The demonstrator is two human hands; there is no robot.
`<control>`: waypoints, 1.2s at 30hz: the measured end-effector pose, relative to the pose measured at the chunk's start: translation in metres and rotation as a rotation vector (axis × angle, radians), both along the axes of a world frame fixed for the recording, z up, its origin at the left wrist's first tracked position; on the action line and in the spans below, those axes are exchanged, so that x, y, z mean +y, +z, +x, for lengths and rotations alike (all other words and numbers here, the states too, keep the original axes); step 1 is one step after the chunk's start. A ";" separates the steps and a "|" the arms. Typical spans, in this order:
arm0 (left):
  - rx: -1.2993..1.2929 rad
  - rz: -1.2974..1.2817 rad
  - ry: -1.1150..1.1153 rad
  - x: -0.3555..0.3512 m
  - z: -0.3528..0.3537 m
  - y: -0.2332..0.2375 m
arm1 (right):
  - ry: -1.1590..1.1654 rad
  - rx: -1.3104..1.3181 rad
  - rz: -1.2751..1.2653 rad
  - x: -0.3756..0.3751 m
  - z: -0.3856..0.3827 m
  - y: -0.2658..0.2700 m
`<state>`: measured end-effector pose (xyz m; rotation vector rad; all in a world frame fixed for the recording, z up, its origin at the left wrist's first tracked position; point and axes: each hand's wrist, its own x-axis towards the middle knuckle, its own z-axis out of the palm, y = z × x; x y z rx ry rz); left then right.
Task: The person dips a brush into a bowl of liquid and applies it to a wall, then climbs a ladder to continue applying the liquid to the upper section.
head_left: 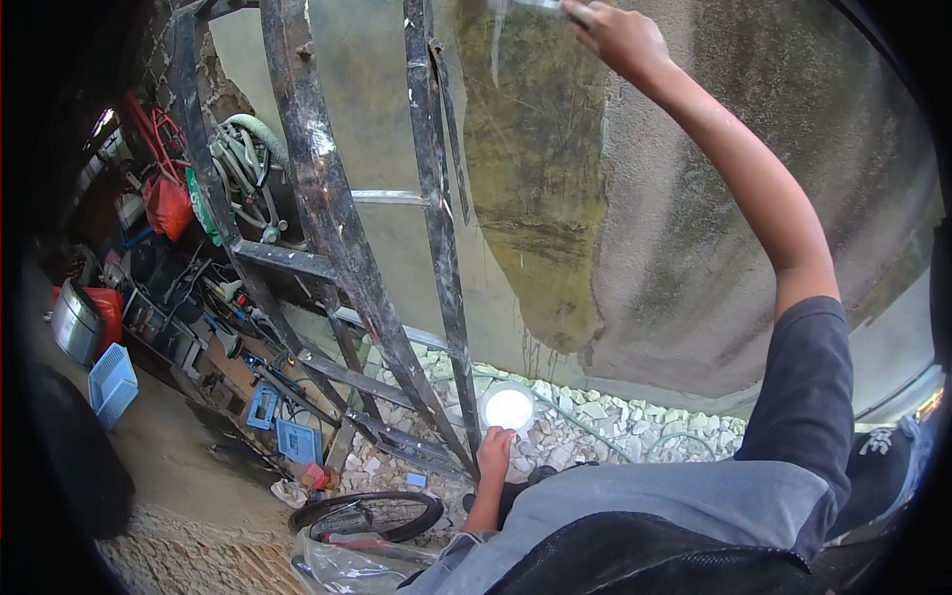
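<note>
Left fingers [500,436] on one bucket [530,413], right fingers [585,36] around one tool [540,4].

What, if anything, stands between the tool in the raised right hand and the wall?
Nothing visible. The right hand holds the tool, partly cut off at the picture's top edge, before the wall; the ladder stands off to the left. Whether the tool touches the wall is unclear.

Right hand [627,42] grips tool [545,3], partly cropped, high beside stained wall [535,238], right of pale-spotted metal ladder [315,149]. Left hand [495,448] at rim of white-filled tub [508,408], grip unclear, just right of ladder's foot. Pale rubble [595,416] around ladder's base; bicycle wheel [362,498] below it; blue basket [299,442], red bag [169,206] left.
</note>
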<state>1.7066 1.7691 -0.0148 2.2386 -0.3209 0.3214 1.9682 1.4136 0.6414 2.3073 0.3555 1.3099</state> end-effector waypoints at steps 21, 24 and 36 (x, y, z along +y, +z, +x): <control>-0.003 0.001 0.045 0.003 -0.013 0.005 | 0.058 -0.408 0.227 -0.031 -0.048 0.096; -0.012 -0.024 0.036 -0.003 -0.013 -0.002 | -0.229 -0.277 -0.324 -0.029 -0.019 0.035; -0.019 0.005 -0.001 -0.011 -0.019 -0.004 | 0.102 -0.281 0.036 -0.009 0.006 -0.018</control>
